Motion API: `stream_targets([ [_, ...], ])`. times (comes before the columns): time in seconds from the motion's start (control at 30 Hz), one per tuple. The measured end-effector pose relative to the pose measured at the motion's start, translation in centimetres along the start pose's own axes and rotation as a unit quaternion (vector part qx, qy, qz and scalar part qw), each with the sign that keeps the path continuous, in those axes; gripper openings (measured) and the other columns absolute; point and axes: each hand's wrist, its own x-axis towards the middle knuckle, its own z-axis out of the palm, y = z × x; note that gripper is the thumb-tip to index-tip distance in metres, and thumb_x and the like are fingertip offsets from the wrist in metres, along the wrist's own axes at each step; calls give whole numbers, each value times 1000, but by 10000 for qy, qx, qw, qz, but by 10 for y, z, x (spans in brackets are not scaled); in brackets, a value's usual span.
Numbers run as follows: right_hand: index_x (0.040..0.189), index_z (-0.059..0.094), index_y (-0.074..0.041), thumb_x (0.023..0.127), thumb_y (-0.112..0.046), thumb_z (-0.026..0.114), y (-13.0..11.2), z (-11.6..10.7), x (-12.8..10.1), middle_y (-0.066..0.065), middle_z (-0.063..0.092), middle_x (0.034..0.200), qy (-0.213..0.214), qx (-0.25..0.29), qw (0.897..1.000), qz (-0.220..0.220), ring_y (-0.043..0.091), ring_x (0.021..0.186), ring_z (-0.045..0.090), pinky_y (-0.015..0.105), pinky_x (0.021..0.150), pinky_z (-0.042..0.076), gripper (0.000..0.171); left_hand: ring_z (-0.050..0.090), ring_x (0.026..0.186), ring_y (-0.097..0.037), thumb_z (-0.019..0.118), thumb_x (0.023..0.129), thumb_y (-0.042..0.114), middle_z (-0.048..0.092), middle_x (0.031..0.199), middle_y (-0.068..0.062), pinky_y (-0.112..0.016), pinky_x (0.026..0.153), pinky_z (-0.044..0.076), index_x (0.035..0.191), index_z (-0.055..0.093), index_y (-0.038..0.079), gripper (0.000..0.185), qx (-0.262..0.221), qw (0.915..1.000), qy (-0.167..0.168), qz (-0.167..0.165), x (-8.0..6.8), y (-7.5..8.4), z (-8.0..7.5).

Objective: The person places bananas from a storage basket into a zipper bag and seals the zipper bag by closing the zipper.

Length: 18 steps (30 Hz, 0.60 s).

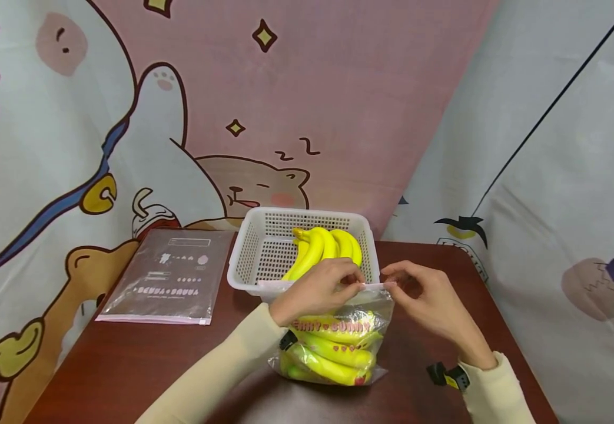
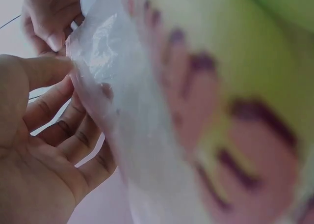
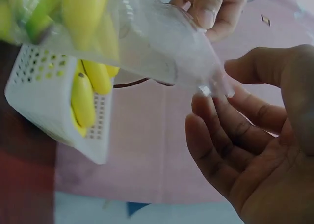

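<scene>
Closest in, a clear plastic zip bag with pink lettering [image 1: 338, 335] stands on the dark reddish-brown table [image 1: 126, 365], packed with a bunch of yellow bananas [image 1: 333, 359] that fills its lower half. Up at the bag's top edge, both hands are on the seal: the left hand [image 1: 314, 291] pinches the strip near its middle with thumb and fingertips pressed together, and the right hand [image 1: 428, 300] pinches the right end of that same strip, thumb against forefinger, other fingers loosely curled. Cream sleeves cover both forearms. Just behind the bag sits a white perforated plastic basket [image 1: 254, 253], touching or nearly touching it, with a second bunch of yellow bananas [image 1: 325, 247] lying inside. Off to the left, an empty flat clear zip bag [image 1: 169, 277] lies on the table. Behind everything hangs a pink cartoon-print backdrop [image 1: 338, 88].
</scene>
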Motion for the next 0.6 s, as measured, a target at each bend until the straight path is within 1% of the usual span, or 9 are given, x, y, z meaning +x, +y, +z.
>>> stream_targets([
  [0.13,97,73,-19,86,-6,79,-10,-2,9,-11,69,90,-200,-420,9967,-663,5,75,60,23,65,54,18,58,83,-3,68,100,25,67,94,7,-13,77,48,102,73,17,10,66,9999,65,118,4,6,1],
  [0.2,92,74,-17,84,-5,81,-15,-2,13,-10,69,90,-260,-699,9934,-873,6,78,60,24,66,55,16,58,82,-4,69,99,25,67,94,7,-13,77,48,101,73,17,9,105,9998,120,154,6,8,2],
  [0.3,88,75,-16,81,-5,82,-20,-1,15,-7,69,87,-296,-1077,9887,-1001,9,80,59,27,67,54,15,58,83,-5,70,99,24,68,95,6,-13,78,47,99,74,16,9,180,9996,159,171,8,9,4],
  [0.37,86,76,-15,80,-4,83,-22,0,16,-6,68,84,-285,-1237,9863,-1055,8,80,58,27,67,53,14,57,82,-5,70,99,24,69,94,7,-13,78,47,99,75,16,10,187,9996,161,122,7,10,5],
  [0.5,83,75,-15,80,-4,83,-23,1,16,-8,65,79,-237,-1304,9837,-1215,7,75,53,24,64,50,14,57,80,-3,71,98,22,70,91,7,-11,75,46,99,75,16,8,68,9998,158,55,6,8,6],
  [0.6,83,74,-15,80,-3,83,-21,2,15,-9,64,78,-151,-1245,9837,-1285,6,75,52,23,63,49,16,57,80,-2,71,98,20,70,91,7,-11,75,47,99,74,16,6,-37,9998,167,39,4,4,4],
])
